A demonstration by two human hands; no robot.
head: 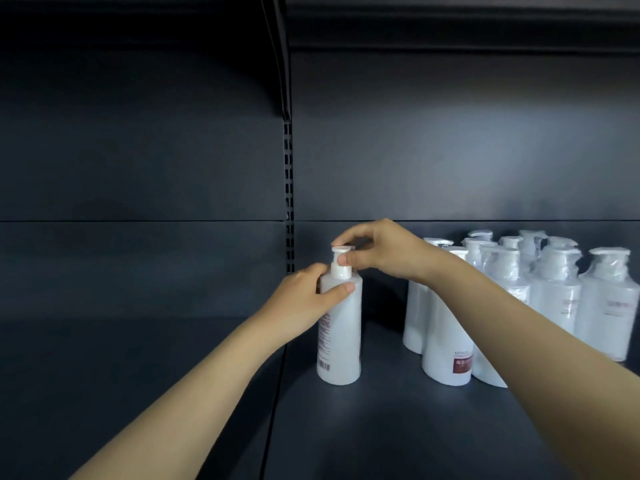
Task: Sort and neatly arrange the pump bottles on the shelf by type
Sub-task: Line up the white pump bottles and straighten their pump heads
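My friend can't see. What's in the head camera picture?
A left hand grips a white pump bottle standing on a dark shelf while the right hand pinches its pump head. More bottles stand grouped at right.

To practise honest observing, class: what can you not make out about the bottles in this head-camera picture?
Head view, lone bottle: its label is turned aside, print too small to read.
Head view, grouped bottles: right forearm covers several, so count and types are unsure.
Head view, rightmost bottle: label blurred.
Head view, pump head: the right hand grip hides its nozzle.
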